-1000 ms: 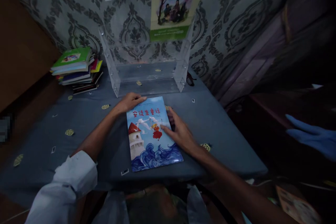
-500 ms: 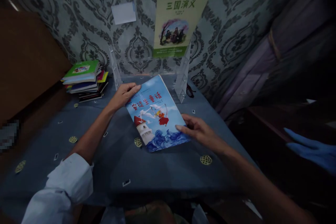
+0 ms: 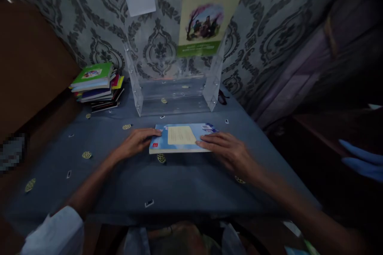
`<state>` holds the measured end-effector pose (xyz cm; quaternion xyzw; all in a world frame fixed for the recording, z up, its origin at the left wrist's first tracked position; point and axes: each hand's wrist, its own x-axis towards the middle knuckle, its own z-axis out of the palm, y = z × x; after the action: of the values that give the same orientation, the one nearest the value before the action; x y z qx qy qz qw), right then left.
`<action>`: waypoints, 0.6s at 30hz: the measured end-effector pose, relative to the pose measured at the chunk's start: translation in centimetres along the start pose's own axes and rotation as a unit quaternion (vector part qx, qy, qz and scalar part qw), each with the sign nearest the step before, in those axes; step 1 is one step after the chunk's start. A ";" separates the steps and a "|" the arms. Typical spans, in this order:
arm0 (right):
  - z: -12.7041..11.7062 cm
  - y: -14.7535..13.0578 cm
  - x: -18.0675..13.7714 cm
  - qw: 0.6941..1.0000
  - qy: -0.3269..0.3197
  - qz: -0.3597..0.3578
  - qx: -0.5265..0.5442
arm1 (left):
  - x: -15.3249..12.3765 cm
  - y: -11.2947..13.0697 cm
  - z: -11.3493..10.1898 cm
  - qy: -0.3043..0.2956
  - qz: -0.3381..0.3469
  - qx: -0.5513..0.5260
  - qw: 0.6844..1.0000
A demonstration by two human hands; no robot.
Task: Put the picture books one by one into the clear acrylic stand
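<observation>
A blue paperback book (image 3: 181,137) is held sideways above the table, its back cover with a cream text panel facing up. My left hand (image 3: 140,140) grips its left end, thumb on the cover and the other fingers mostly under it. At the right end, my right hand (image 3: 229,149) is closed round the book with fingers over the top. Beyond the book stands a clear acrylic rack (image 3: 137,91). On its upper right part rests a pale green book (image 3: 203,24), front cover showing.
A stack of books (image 3: 95,83) sits at the table's back left. Dark glasses (image 3: 222,97) lie beside the rack's right side. A white card (image 3: 140,1) is at the rack's upper left. The patterned tablecloth (image 3: 113,191) covers the table; a blue glove-like shape (image 3: 363,161) shows at far right.
The blue book has been turned over and rotated, from its tilted front cover to its back cover lying sideways. Both hands have shifted with it, and the view has tilted slightly.
</observation>
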<state>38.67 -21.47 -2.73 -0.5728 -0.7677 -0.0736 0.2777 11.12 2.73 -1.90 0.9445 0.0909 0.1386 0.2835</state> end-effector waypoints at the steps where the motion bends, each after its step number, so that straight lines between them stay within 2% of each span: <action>1: 0.6 -0.2 -0.6 1.000 -0.009 0.000 0.000 | -0.8 -0.4 1.1 0.007 0.007 0.017 1.000; 3: 1.6 -0.7 -1.4 1.000 -0.025 0.000 0.013 | -1.9 -0.9 2.6 0.016 0.014 0.055 0.998; 5: 2.4 -1.0 -2.0 0.999 -0.038 0.001 0.027 | -2.4 -0.9 3.3 0.004 0.008 0.091 0.996; 13: 3.5 -0.9 -2.5 0.998 -0.049 -0.009 0.037 | -1.6 -0.1 0.9 -0.099 -0.014 0.093 0.991; 18: 3.4 -0.9 -2.7 0.995 -0.092 0.009 0.039 | 0.6 -1.6 1.1 -0.068 -0.065 0.106 0.990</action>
<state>37.23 -22.62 -6.75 -0.5727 -0.7871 0.0113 0.2288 11.86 3.65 -3.61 0.9685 0.1471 0.0447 0.1961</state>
